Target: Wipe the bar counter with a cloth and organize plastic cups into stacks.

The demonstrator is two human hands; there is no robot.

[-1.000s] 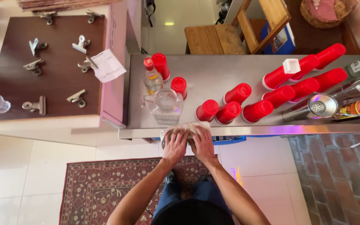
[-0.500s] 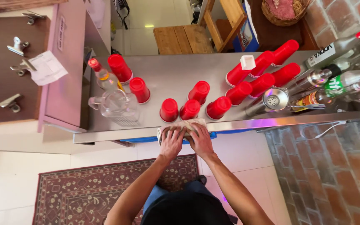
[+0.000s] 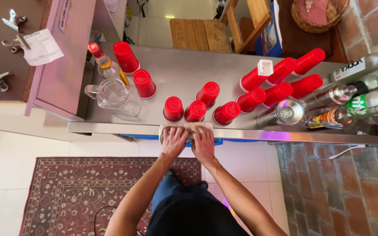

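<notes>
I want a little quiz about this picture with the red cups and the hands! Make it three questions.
1. True or false: both hands press on the folded cloth at the near edge of the metal counter.
2. Which stands closest to the glass jug? A) the silver shaker B) a red cup C) the basket
3. Fill in: the floor under the person has a patterned ____.

Key:
1. True. The left hand and the right hand both lie on the cloth.
2. B. A red cup stands right beside the jug; the silver shaker is far to the right.
3. Rug.
</notes>
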